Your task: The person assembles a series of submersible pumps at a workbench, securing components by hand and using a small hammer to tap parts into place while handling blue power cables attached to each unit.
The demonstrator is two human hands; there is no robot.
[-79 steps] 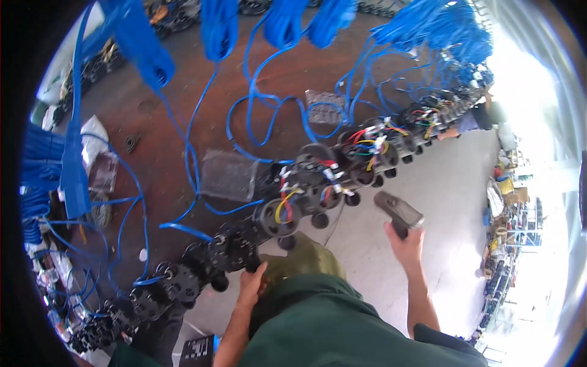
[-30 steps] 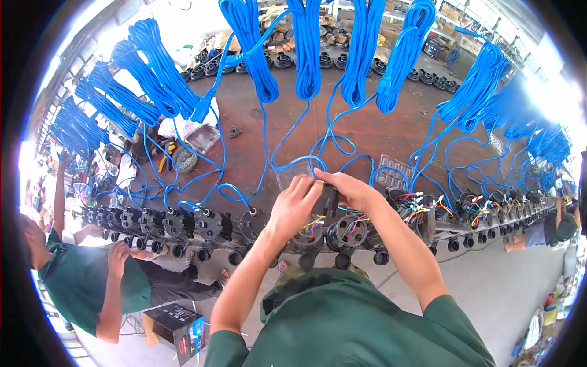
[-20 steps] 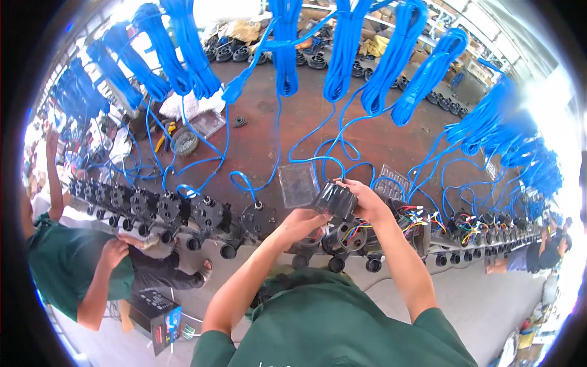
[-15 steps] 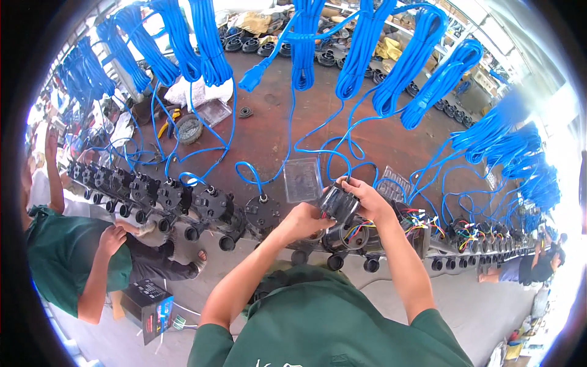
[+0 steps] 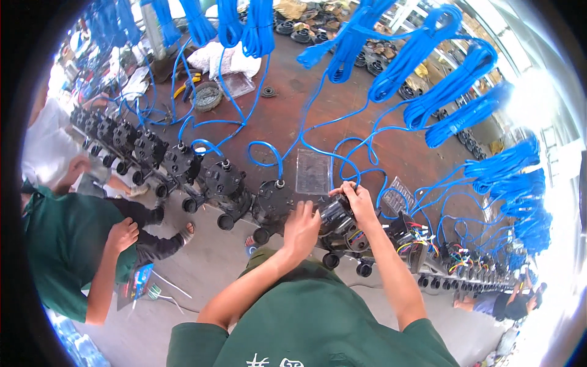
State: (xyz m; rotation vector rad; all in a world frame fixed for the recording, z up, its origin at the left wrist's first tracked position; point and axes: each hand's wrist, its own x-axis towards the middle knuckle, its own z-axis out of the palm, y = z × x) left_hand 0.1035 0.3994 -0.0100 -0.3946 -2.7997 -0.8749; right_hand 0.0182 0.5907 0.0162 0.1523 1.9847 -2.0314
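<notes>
My right hand (image 5: 359,205) grips a black motor cover (image 5: 335,214), a short cylinder tilted on its side with a blue cable running from its top. Just below the cover is an open black motor housing (image 5: 354,240), with coloured wires beside it. My left hand (image 5: 302,231) is off the cover's left side, its fingers stretched out. Those fingertips reach between the held cover and a closed black pump unit (image 5: 273,199); whether they touch either one I cannot tell.
Several black pump units (image 5: 225,183) line the bench edge to the left. Coiled blue cables (image 5: 422,58) hang overhead. A clear plastic tray (image 5: 314,171) and wire cutters (image 5: 186,85) lie on the reddish bench (image 5: 287,116). A co-worker in a green shirt (image 5: 73,251) is close on my left.
My left hand has let go of the motor cover and moved slightly aside, its fingers straightening. My right hand still holds the cover, now lower over the housing. The view has shifted.
</notes>
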